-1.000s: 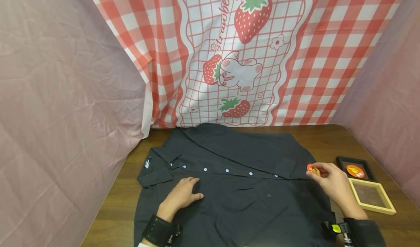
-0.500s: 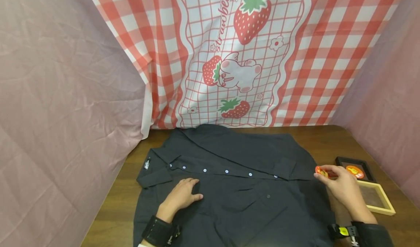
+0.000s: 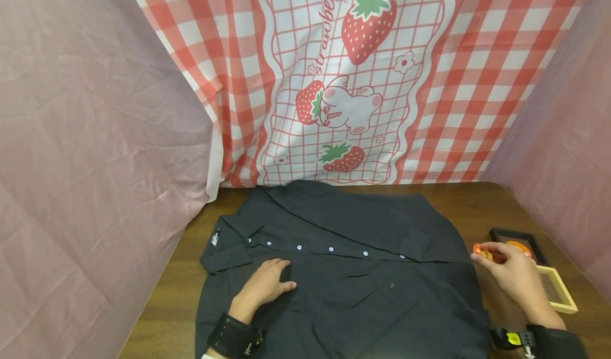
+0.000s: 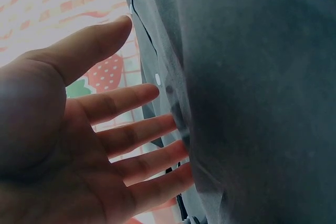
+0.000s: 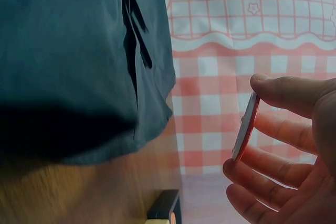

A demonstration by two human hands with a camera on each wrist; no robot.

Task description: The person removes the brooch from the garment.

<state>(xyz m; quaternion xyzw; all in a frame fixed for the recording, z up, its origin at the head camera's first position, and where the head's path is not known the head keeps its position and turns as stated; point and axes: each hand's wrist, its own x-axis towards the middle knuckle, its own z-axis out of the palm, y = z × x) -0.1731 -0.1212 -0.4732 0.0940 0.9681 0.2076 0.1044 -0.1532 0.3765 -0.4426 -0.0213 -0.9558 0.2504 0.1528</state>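
Note:
A black button-up shirt (image 3: 353,300) lies spread on the table, its collar to the left and a row of pale buttons across it. On its left part rests my left hand (image 3: 264,283), fingers loosely extended; in the left wrist view the fingertips of that hand (image 4: 121,150) meet the cloth. My right hand (image 3: 515,277), just past the shirt's right edge, pinches a round red-and-yellow badge (image 3: 483,252) between thumb and fingers. The right wrist view shows this badge (image 5: 245,129) edge-on, with a pale back and a red rim.
At the right lie a black frame (image 3: 513,232) with an orange disc (image 3: 521,248) in it and a pale yellow frame (image 3: 568,297), partly behind my right hand. A red checked strawberry cloth (image 3: 477,110) hangs behind the wooden table (image 3: 164,300); pink drapes flank it.
My right hand has moved rightward with the badge, from over the shirt's right edge to beside it, now covering more of the frames. The left hand and shirt stay put.

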